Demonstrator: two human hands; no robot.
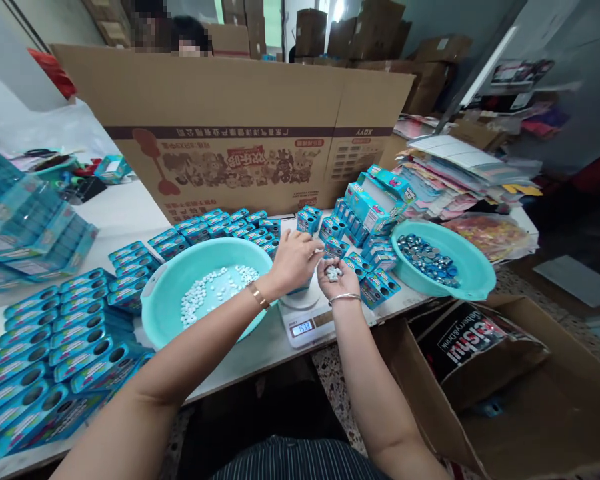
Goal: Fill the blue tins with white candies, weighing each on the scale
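Observation:
My right hand [339, 283] is cupped palm up around a small heap of white candies [334, 272]. Just left of it, my left hand [295, 259] is pinched with its fingertips close together; whatever they hold is too small to make out. Under the hands stands a white digital scale [313, 331] with a lit display. A blue box on its plate is mostly hidden by my left hand. Beside my left forearm, a turquoise basin [155, 293] has many loose white candies [195, 300] scattered on its bottom.
Rows of blue boxes with round holes [87, 333] fill the table's left side; more boxes [380, 287] stand right of the scale. Another turquoise basin [473, 270] holds shiny blue-and-silver pieces. A large cardboard sheet [250, 93] stands behind. An open carton [570, 387] sits at lower right.

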